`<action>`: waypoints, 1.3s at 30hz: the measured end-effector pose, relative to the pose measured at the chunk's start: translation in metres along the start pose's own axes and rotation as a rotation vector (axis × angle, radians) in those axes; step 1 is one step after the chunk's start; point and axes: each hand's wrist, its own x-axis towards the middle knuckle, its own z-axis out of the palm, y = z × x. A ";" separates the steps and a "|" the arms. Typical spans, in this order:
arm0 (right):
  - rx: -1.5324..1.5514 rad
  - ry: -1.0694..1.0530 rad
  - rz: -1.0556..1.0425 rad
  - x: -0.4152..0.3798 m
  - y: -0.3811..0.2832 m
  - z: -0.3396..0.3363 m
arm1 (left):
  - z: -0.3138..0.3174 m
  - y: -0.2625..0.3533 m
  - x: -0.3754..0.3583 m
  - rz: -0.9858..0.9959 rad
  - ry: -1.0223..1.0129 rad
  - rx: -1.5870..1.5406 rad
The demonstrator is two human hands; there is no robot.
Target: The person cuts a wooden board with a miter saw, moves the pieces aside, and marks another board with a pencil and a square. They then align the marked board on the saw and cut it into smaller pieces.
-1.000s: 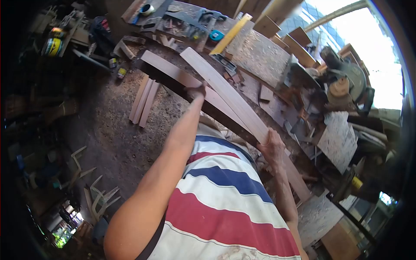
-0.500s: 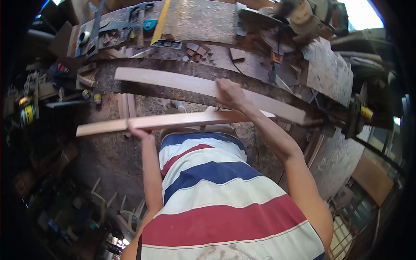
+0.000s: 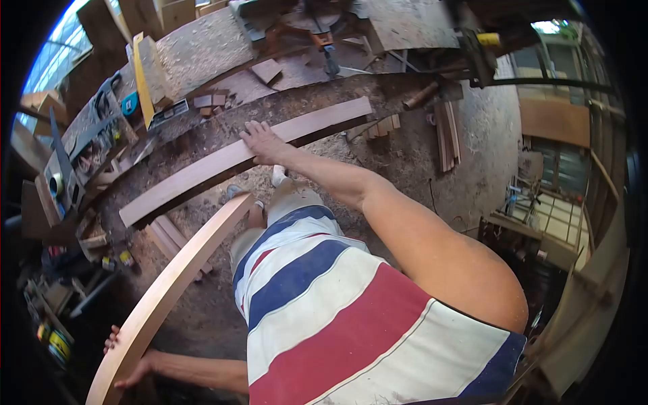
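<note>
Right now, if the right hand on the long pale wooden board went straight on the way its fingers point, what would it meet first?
Likely the small reddish-brown wooden blocks on the workbench beyond the board; the right hand's exact height and path are unclear.
</note>
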 end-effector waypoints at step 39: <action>1.192 0.723 0.697 0.021 0.377 -0.193 | 0.542 -0.473 0.142 -0.035 -1.265 1.573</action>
